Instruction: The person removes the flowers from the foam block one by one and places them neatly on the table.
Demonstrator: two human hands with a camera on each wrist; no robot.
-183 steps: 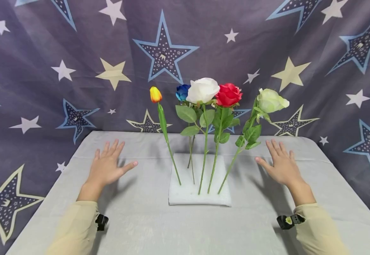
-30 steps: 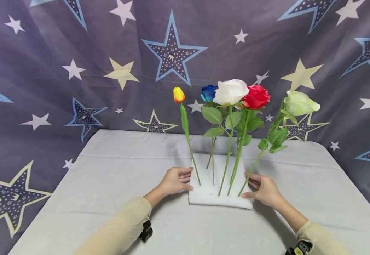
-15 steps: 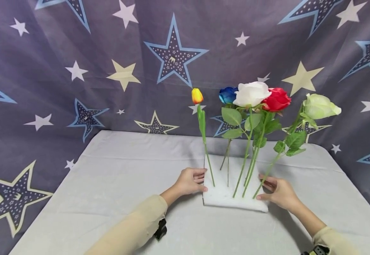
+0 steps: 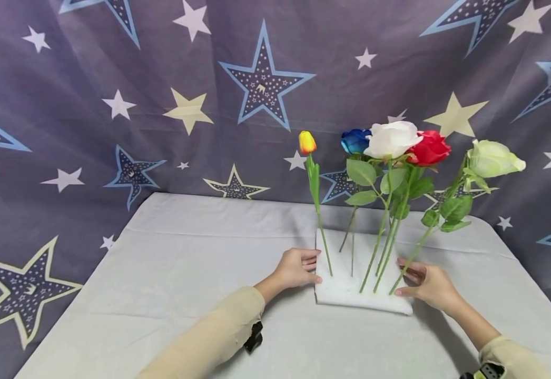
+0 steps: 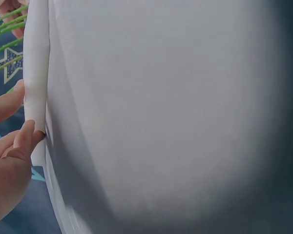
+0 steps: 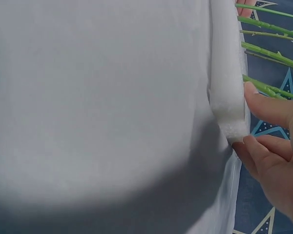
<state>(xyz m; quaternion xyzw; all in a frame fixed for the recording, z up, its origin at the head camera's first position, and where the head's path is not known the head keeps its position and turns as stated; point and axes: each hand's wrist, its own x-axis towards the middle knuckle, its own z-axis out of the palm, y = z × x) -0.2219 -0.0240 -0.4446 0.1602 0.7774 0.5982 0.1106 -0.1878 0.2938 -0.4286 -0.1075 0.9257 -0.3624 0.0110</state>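
Note:
A white foam block (image 4: 339, 296) lies on the table with artificial flowers standing in it. From left to right these are a yellow-orange tulip (image 4: 306, 142), a blue rose (image 4: 355, 141), a white rose (image 4: 391, 139), a red rose (image 4: 429, 148) and a pale green rose (image 4: 495, 158) that leans right. My left hand (image 4: 294, 268) grips the block's left edge, thumb nearer me. On the opposite edge my right hand (image 4: 432, 288) holds it the same way. In the right wrist view, thumb and fingers pinch the foam's side (image 6: 227, 63).
A pale grey cloth covers the table (image 4: 185, 273), with a wide stretch of it left of the block. Behind hangs a dark curtain (image 4: 237, 152) printed with stars. The flower heads stand close in front of it. Each sleeve end carries a black wrist device.
Six seconds ago both hands were spread open, apart from the block. Now they hold its sides. Over the last second, block, flowers and hands have shifted right together.

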